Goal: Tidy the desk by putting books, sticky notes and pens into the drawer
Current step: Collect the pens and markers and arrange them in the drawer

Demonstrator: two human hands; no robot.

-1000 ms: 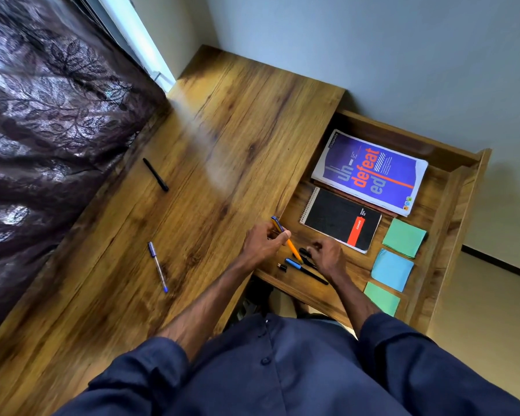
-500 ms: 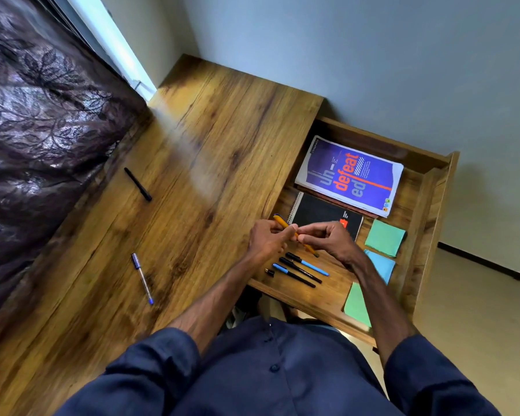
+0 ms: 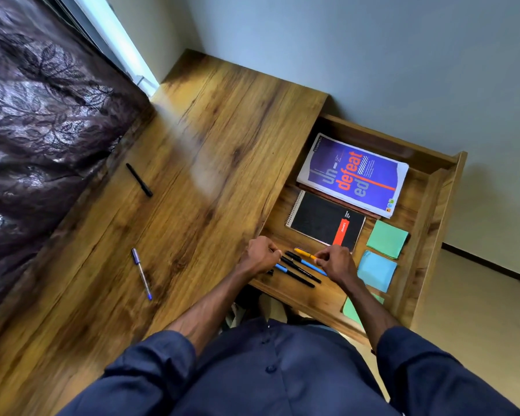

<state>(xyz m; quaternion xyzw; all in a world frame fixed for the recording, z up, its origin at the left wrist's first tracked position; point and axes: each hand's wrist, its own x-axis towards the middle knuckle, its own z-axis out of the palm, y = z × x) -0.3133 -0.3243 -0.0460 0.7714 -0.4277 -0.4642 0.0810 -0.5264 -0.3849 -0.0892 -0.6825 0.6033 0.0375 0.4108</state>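
Presently catalogued, centre to right of frame:

- Open wooden drawer (image 3: 424,205), right of frame, beside the desk top (image 3: 210,163).
- Purple book (image 3: 354,175) lettered "undefeated", upper part of drawer, lying flat.
- Black spiral notebook (image 3: 321,219) with red label, just below the purple book, flat.
- Green sticky pad (image 3: 387,239), right of the notebook; blue sticky pad (image 3: 376,270) just below it; second green pad (image 3: 351,310) lower still, partly hidden behind the right forearm.
- Orange pen (image 3: 303,253), in drawer just below the notebook, one end pinched between fingertips of right hand (image 3: 336,264).
- Row of dark and blue pens (image 3: 297,270), lying side by side on the drawer floor between the two hands.
- Left hand (image 3: 260,256), at the drawer's left edge, fingers curled into a loose fist, fingertips at the near ends of the pen row; whether gripping one cannot be told.
- Black pen (image 3: 139,179), out on the desk top, left of centre, near the dark patterned curtain (image 3: 42,121).
- Blue pen (image 3: 141,273), out on the desk top, lower left, well apart from the drawer.
- Navy sleeves and shirt front (image 3: 270,370), bottom of frame.
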